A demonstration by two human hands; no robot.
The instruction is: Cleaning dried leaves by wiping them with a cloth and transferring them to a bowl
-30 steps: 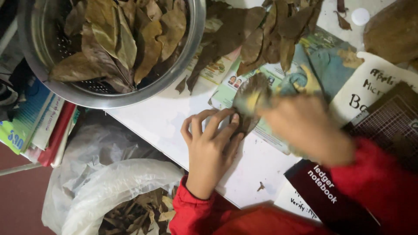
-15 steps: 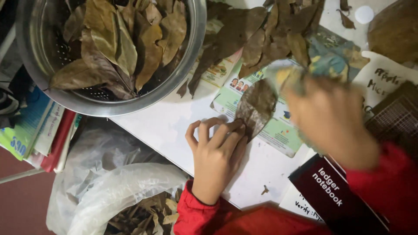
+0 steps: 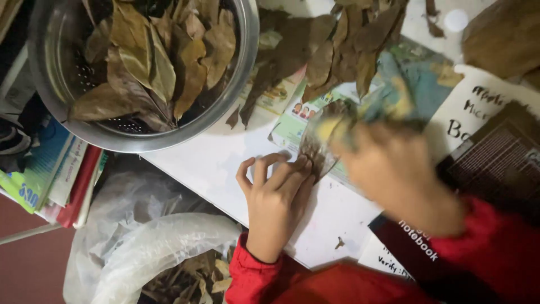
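Note:
My left hand lies flat on the white table, its fingertips pinning down a dry brown leaf. My right hand is blurred with motion just right of that leaf. It grips a small yellowish object that touches the leaf's top; what the object is cannot be made out. Both arms wear red sleeves. A steel colander at the upper left holds several dry brown leaves.
Loose dry leaves are heaped on printed paper sheets at the top centre. A black notebook lies at the lower right. A clear plastic bag with leaf scraps hangs below the table edge. Stacked books sit at the left.
My right hand swept up and to the right over the leaf, then came back toward it. My left hand has stayed pressed on the leaf.

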